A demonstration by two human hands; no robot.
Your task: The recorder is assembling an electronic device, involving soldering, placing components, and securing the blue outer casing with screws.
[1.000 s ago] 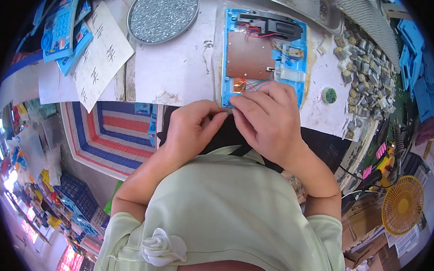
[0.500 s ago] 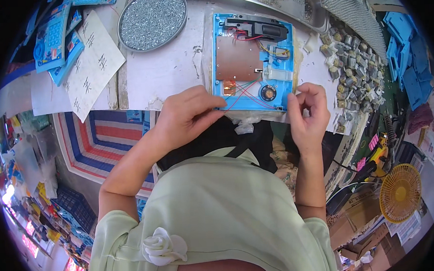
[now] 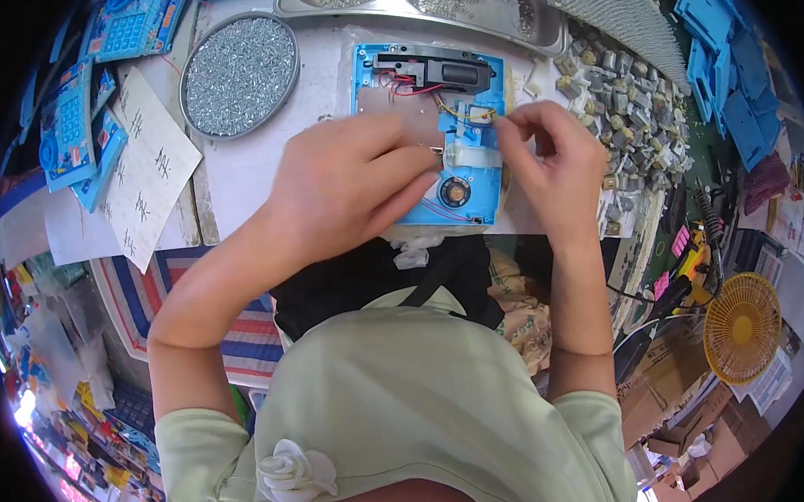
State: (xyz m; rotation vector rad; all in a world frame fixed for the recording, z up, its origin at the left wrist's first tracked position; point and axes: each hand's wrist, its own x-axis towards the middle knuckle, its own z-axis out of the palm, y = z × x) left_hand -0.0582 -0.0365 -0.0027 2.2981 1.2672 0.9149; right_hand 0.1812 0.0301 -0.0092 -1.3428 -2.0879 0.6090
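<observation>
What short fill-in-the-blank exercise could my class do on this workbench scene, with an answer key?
1. The ____ hand partly hides the brown board.
2. The heap of small blocky parts lies on the ____ side of the casing.
3. The colour of the fan is ____.

Missing words: left; right; yellow.

The table bears a tray, blue casing and, apparently, motors.

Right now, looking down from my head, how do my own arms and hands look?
Your left hand and right hand are ungloved, with bare wrists and forearms. Plain, pale green short sleeves end above the elbows, matching the shirt.
</observation>
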